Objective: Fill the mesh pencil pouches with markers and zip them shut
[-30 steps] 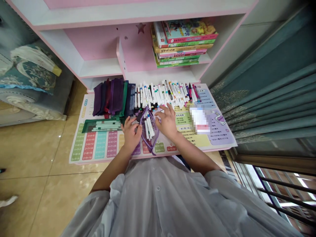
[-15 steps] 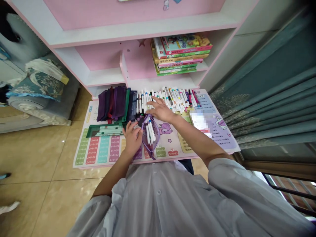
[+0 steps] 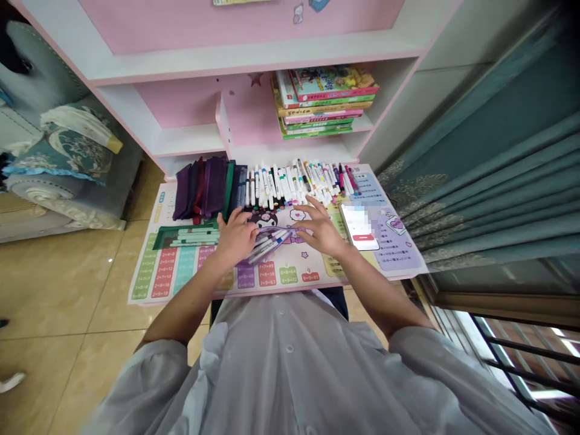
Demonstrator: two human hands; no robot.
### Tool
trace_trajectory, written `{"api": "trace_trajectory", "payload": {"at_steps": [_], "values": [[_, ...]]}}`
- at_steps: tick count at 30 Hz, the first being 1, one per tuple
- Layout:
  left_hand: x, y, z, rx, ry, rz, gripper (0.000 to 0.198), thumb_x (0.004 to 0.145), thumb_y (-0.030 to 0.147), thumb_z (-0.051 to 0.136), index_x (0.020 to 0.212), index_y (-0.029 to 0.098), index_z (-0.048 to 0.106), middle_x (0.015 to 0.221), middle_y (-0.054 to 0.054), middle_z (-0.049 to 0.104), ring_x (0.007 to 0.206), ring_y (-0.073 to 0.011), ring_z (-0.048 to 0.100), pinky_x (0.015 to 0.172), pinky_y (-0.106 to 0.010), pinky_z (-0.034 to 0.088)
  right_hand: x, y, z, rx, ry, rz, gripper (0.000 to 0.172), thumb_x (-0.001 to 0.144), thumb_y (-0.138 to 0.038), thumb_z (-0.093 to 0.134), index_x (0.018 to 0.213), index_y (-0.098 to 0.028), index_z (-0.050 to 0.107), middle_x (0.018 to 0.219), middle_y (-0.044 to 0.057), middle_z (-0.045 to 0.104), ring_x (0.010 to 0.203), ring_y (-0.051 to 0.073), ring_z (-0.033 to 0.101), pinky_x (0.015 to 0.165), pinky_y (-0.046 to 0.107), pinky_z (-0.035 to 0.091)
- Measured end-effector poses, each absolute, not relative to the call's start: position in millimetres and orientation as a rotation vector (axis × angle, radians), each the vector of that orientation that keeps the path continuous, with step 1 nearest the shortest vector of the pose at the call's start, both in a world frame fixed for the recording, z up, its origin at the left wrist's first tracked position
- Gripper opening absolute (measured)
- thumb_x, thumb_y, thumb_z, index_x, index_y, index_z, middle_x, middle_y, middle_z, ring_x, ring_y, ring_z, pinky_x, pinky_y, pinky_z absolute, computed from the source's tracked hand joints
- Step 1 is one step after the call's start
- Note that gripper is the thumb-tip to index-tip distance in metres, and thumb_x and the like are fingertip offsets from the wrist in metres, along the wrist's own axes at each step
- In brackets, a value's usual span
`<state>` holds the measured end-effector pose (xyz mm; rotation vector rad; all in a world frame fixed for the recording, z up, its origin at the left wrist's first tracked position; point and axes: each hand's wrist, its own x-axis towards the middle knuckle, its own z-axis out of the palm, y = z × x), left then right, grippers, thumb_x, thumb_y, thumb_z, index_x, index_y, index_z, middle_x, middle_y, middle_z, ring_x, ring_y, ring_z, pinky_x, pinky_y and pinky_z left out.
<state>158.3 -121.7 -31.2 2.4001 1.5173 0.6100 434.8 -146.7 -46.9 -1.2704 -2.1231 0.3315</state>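
A purple mesh pouch (image 3: 267, 244) with several white markers inside lies sideways on a printed multiplication desk mat (image 3: 174, 272). My left hand (image 3: 234, 237) covers the pouch's left end and appears to grip it. My right hand (image 3: 319, 228) hovers just right of the pouch, fingers spread and holding nothing. Behind both hands, a long row of colored markers (image 3: 294, 182) lies side by side. Stacked dark pencil pouches (image 3: 203, 187) sit left of that row. Part of the mesh pouch is hidden under my left hand.
A green tray of markers (image 3: 185, 237) lies left of my left hand, and a phone (image 3: 359, 226) lies on the mat to the right. A pink-and-white shelf with books (image 3: 324, 103) stands behind. A teal curtain (image 3: 480, 187) hangs right; a sofa (image 3: 58, 163) stands left.
The mesh pouch has swung from pointing away from me to lying sideways. My right hand has come back from the marker row to the pouch. The view has shifted slightly.
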Motion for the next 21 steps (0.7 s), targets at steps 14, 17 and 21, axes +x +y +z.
{"api": "trace_trajectory", "payload": {"at_steps": [14, 17, 21], "values": [[204.2, -148.5, -32.0, 2.336, 1.66, 0.894, 0.008, 0.087, 0.025, 0.066, 0.085, 0.027, 0.073, 0.13, -0.008, 0.067, 0.141, -0.0368, 0.046, 0.118, -0.077, 0.012, 425.8, -188.0, -103.1, -1.356, -1.606, 0.246, 0.015, 0.088, -0.037, 0.069, 0.086, -0.026, 0.078, 0.129, 0.011, 0.07, 0.149, 0.033, 0.041, 0.117, 0.063, 0.04], [216.2, -165.6, -35.1, 2.393, 1.569, 0.943, 0.005, 0.083, 0.032, 0.073, 0.087, 0.029, 0.074, 0.132, -0.005, 0.067, 0.142, -0.0376, 0.044, 0.119, -0.073, 0.013, 425.2, -187.1, -102.8, -1.369, -1.607, 0.242, 0.015, 0.088, -0.038, 0.068, 0.087, -0.027, 0.078, 0.128, 0.009, 0.07, 0.148, 0.032, 0.042, 0.118, 0.063, 0.04], [234.0, -174.7, -39.2, 2.465, 1.428, 0.829, 0.017, 0.077, 0.034, 0.08, 0.093, 0.031, 0.075, 0.136, -0.007, 0.065, 0.145, -0.0407, 0.041, 0.121, -0.072, 0.011, 424.0, -190.4, -101.2, -1.398, -1.618, 0.225, 0.017, 0.09, -0.038, 0.065, 0.089, -0.027, 0.078, 0.127, 0.009, 0.069, 0.148, 0.032, 0.041, 0.119, 0.063, 0.039]]}}
